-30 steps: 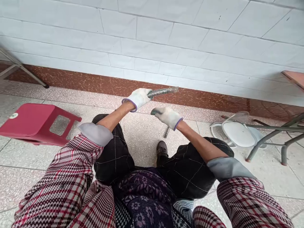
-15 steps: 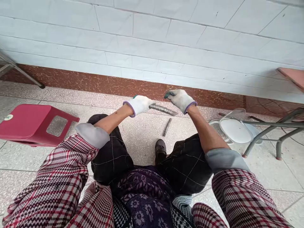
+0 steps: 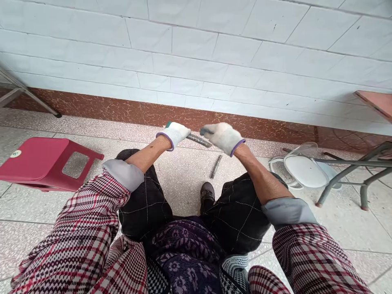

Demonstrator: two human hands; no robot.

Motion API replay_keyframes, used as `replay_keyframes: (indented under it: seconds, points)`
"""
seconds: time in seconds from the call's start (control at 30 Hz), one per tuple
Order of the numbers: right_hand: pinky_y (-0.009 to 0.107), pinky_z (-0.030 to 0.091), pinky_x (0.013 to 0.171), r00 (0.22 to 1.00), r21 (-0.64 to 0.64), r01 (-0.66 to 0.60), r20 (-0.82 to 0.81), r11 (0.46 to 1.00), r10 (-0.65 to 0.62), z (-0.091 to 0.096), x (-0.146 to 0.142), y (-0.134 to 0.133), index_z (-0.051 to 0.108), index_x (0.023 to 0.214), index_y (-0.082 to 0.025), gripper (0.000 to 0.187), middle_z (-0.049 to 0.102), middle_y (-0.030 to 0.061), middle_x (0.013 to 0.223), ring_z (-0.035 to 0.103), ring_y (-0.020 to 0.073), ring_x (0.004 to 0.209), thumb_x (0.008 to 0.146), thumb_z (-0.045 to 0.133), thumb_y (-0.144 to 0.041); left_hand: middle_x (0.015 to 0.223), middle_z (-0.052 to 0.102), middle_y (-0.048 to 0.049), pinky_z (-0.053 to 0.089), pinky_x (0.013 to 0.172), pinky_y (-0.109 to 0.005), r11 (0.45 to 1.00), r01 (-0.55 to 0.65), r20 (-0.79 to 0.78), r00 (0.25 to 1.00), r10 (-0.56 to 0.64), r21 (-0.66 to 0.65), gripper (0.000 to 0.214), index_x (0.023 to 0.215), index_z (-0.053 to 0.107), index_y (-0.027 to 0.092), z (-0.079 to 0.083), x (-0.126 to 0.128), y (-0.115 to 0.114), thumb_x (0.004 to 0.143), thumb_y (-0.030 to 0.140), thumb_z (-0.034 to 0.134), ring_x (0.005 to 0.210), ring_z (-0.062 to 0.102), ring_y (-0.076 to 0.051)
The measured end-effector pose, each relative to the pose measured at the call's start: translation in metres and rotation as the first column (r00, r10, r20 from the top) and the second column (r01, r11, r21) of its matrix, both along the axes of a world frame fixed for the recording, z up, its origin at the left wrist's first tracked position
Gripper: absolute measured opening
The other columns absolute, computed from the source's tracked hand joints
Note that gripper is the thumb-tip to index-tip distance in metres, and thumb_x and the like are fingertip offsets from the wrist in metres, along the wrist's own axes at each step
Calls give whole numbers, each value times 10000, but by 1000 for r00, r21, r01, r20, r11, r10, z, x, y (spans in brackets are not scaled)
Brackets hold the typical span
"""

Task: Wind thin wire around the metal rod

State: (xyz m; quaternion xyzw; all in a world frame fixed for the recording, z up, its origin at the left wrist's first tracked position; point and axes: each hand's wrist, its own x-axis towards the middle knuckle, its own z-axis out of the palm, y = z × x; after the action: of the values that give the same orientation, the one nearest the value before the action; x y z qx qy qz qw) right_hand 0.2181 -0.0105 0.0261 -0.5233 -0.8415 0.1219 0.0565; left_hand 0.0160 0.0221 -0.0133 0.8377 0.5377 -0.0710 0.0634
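Note:
A silvery, ribbed metal rod (image 3: 199, 140), perhaps a threaded rod, sticks out to the right from my left hand (image 3: 177, 134), which is closed around its near end. A white work glove with a purple cuff covers that hand. My right hand (image 3: 222, 136), gloved the same way, hovers just past the rod's free end with its fingers stretched toward the left. It holds nothing that I can see, and whether it touches the rod is unclear. Another ribbed metal rod (image 3: 216, 166) lies on the floor below, in front of my shoe (image 3: 207, 192).
A red plastic stool (image 3: 39, 161) stands at the left. To the right are a white round-topped item (image 3: 306, 169) and the grey metal legs (image 3: 343, 179) of a furniture piece. The white tiled wall (image 3: 190, 53) with its brown base strip is in front.
My right hand has come down and to the left, nearer the held rod's free end. My left hand has shifted slightly left with the rod. The rod on the floor stays put.

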Motion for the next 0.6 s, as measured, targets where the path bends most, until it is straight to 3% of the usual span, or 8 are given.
replay_keyframes:
  seconds: [0.13,0.2,0.3,0.43,0.5,0.6]
  points:
    - [291,466,699,964,-80,73,-248,994,-91,-2,22,27,796,908,-182,244,749,48,892,628,170,779,878,556,-210,879,751,-116,451,695,-347,995,99,34,994,-100,27,343,1195,770,246,7,2,-7,939,249,542,818,695,-262]
    - [263,418,584,894,-211,62,-423,976,-148,-5,28,29,792,914,-157,251,686,22,752,541,132,645,843,559,-217,842,734,-89,442,666,-334,996,84,152,985,-83,-2,334,1176,777,250,12,3,-14,930,317,561,772,668,-232]
    - [243,274,464,758,-397,-23,-605,917,-243,-4,34,24,784,1010,-162,280,549,-30,626,386,101,527,825,653,-326,777,699,-60,451,645,-322,984,62,364,931,2,-164,289,1122,795,222,21,4,-27,889,304,646,725,631,-186]
    - [245,220,440,646,-487,-112,-698,866,-309,0,29,16,733,1033,-184,300,491,-48,591,337,97,492,808,711,-380,778,688,-70,464,592,-313,970,43,480,874,79,-238,368,1281,730,176,31,3,-36,953,299,613,695,618,-158]
    - [248,212,432,589,-471,-123,-743,873,-318,-1,17,11,701,1031,-184,274,410,-74,540,306,95,471,826,695,-366,846,702,-93,480,584,-302,969,16,552,824,128,-248,405,1349,674,150,33,3,-33,990,294,556,697,622,-147]
    - [248,206,416,530,-476,-85,-765,876,-364,-6,-2,3,629,881,-200,199,386,-82,519,297,83,454,822,738,-356,941,723,-123,501,606,-294,965,-84,601,768,222,-248,372,1302,670,124,28,7,-23,991,267,526,733,652,-149]
